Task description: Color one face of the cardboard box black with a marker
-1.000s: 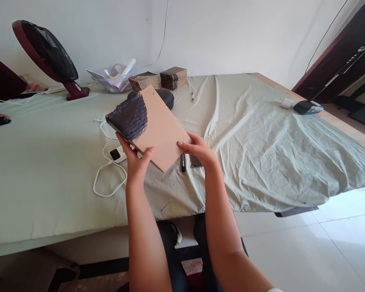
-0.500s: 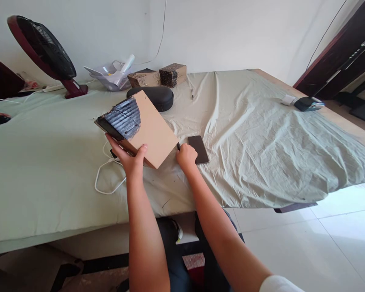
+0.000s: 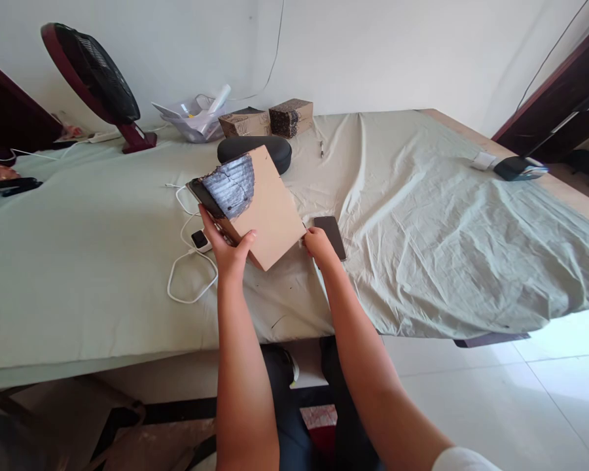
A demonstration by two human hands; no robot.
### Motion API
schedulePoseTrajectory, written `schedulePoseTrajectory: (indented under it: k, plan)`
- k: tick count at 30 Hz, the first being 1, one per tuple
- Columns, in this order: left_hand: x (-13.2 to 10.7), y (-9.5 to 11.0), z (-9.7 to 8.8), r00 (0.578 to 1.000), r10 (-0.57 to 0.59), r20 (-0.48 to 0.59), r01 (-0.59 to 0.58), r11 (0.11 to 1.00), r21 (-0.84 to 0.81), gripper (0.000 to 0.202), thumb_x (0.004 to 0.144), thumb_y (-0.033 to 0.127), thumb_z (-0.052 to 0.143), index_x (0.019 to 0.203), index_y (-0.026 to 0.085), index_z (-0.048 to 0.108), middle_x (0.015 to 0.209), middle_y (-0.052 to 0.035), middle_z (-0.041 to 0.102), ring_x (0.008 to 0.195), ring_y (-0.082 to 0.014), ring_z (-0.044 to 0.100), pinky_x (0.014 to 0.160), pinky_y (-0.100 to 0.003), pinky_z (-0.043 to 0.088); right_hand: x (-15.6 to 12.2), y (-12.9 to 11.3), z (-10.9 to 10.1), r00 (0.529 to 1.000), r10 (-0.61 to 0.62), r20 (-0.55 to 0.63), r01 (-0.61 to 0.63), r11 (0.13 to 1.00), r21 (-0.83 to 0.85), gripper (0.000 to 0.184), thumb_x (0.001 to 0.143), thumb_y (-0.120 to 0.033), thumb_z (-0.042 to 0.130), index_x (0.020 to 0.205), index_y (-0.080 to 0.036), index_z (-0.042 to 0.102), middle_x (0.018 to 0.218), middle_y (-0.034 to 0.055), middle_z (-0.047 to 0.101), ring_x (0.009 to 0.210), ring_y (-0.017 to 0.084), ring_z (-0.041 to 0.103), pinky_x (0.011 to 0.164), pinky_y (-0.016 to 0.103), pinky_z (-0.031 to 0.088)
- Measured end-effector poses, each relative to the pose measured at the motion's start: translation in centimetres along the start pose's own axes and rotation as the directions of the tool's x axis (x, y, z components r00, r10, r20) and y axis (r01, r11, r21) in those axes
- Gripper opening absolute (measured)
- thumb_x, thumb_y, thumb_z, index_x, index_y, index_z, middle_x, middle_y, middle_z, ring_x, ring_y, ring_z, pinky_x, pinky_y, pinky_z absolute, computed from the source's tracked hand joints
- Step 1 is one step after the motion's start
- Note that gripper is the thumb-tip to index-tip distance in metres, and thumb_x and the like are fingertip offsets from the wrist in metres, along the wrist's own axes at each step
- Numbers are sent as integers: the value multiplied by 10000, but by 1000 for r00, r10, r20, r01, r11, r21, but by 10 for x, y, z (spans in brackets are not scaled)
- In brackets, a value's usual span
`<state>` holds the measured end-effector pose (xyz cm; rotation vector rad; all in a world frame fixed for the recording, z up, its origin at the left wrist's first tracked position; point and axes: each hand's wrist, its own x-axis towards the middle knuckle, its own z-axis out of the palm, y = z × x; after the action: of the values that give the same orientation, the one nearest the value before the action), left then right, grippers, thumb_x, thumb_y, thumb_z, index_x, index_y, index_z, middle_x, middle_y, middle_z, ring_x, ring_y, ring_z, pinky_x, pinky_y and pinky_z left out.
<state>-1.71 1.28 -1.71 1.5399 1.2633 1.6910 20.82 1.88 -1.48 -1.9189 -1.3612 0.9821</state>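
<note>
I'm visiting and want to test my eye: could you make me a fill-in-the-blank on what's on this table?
1. The cardboard piece is held up by the ____ hand.
2. The right hand rests beside a dark ____ lying flat on the sheet.
3. One corner of the cardboard is painted ____.
4. Under the cardboard lies a white ____.

Missing words: left; phone; black; cable

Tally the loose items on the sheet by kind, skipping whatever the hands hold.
Small cardboard boxes: 2
Fan: 1
Black oval case: 1
Phone: 1
White charger cable: 1
Pen: 1
Clear tray of papers: 1
Total: 8
</note>
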Motion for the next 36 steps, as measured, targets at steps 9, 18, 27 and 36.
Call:
schedulePoseTrajectory:
  k: [9, 18, 27, 36]
  plan:
    - [-3, 15, 10, 1000, -16, -18, 16, 1000, -20, 1296, 684, 382, 885, 1748, 342, 148, 1793, -177, 188, 1609, -371, 418, 1279, -485, 450, -19, -9, -17, 999, 40, -22, -43, 990, -136, 310, 1059, -289, 478, 1271, -163, 665, 1345, 251, 736, 1296, 387, 697, 1042, 494, 550]
    - [-5, 15, 10, 998, -1, -55, 2, 1000, 9, 1307, 677, 452, 893, 1745, 270, 161, 1726, -210, 246, 1607, -373, 406, 1299, -481, 417, -32, -10, -68, 997, 61, 53, -59, 997, -46, 903, 847, -91, 672, 1699, -217, 402, 925, 141, 799, 789, 329, 774, 832, 499, 612]
    - [-11, 20, 13, 976, 208, -68, -176, 933, 314, 1305, 649, 334, 908, 1742, 310, 196, 1625, -178, 318, 1621, -368, 327, 1352, -543, 298, -59, -48, -89, 902, -431, 41, 228, 553, 801, 346, 865, -423, 722, 1160, -246, 684, 1017, 53, 814, 649, 163, 732, 520, 272, 534]
    - [-29, 50, 31, 946, 317, -63, -225, 788, 573, 1245, 637, 460, 942, 1706, 252, 339, 1656, -218, 316, 1590, -483, 317, 1317, -677, 263, -94, -79, -71, 768, -638, -61, 466, 490, 736, 380, 1040, -564, 489, 1073, -241, 685, 669, 0, 692, 475, 122, 427, 479, 292, 281]
